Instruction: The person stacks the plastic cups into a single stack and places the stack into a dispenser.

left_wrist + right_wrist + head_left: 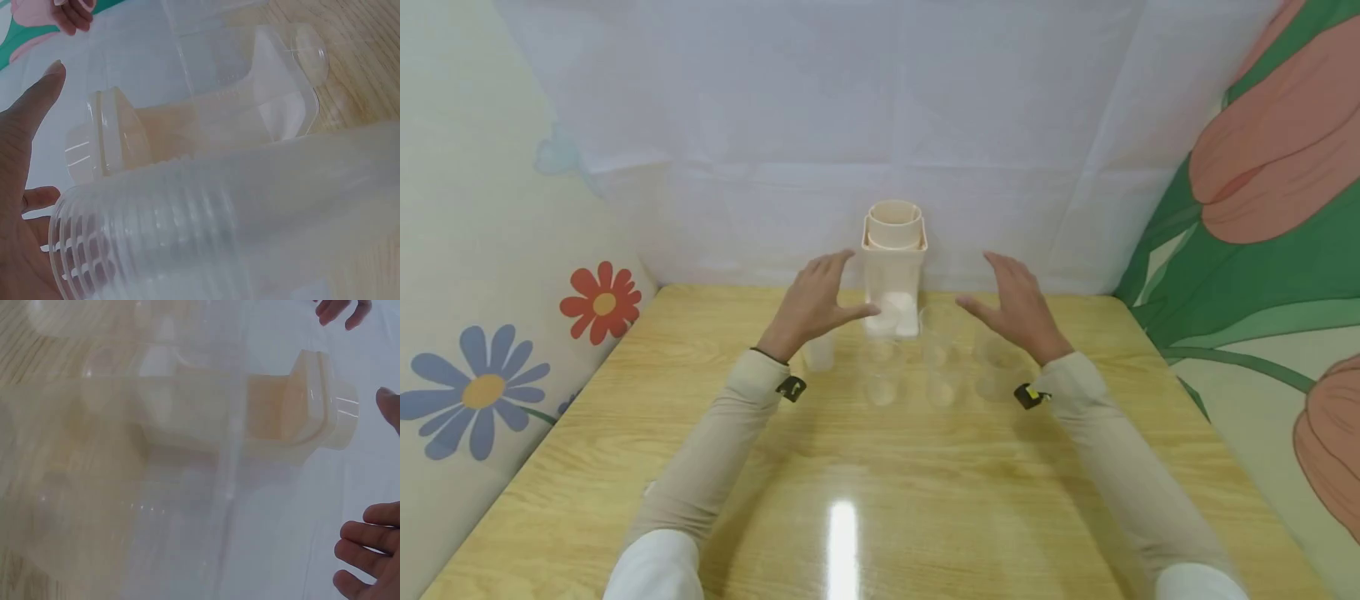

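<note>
A cream cup dispenser [893, 275] stands at the back of the table with a round cylinder in its top. My left hand [812, 304] is raised to its left, fingers extended and thumb pointing at it. Below that hand stands a translucent ribbed stack of plastic cups [187, 231], close to the palm in the left wrist view; the hand does not grip it. My right hand [1015, 304] mirrors this on the right, fingers apart and nothing in them. Several clear plastic cups [882, 387] stand before the dispenser. A blurred clear cup [125, 487] fills much of the right wrist view.
Behind the wooden table [910, 475] hangs a white cloth [775, 100]. Flower-patterned panels [482, 250] flank both sides. A small pale object [650, 487] lies beside the left forearm, mostly hidden.
</note>
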A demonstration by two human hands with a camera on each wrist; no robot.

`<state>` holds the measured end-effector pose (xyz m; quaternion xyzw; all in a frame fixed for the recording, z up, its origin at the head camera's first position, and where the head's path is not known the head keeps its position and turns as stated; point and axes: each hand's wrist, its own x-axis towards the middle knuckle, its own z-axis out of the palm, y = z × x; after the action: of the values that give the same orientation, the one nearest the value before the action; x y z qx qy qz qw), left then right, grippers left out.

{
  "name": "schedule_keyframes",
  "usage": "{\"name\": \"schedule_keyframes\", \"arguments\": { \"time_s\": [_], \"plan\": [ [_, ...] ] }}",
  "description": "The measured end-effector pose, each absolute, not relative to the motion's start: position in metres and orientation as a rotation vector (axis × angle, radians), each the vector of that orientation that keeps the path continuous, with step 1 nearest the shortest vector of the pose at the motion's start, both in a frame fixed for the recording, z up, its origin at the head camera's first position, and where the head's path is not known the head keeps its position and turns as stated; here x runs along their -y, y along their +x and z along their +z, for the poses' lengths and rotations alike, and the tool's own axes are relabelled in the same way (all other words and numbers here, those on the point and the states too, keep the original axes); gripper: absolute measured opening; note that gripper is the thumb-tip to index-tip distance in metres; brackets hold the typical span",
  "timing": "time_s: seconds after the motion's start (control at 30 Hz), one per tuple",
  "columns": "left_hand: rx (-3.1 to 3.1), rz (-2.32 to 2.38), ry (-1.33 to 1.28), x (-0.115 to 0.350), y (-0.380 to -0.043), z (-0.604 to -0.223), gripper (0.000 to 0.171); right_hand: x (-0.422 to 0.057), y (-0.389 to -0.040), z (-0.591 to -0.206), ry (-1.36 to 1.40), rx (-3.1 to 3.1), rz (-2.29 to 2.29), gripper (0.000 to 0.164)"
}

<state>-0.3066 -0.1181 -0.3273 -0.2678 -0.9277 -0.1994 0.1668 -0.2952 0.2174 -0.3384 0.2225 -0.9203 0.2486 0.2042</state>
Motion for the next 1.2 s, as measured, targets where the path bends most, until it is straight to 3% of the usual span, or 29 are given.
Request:
{"name": "schedule_keyframes", "arguments": {
  "time_s": [1.2],
  "plan": [
    [2.642,-0.669,-0.645,0.146,-0.300,-0.343,0.103,-0.253,-0.273,-0.363,0.476,2.618,0.745,0.089]
  ]
}}
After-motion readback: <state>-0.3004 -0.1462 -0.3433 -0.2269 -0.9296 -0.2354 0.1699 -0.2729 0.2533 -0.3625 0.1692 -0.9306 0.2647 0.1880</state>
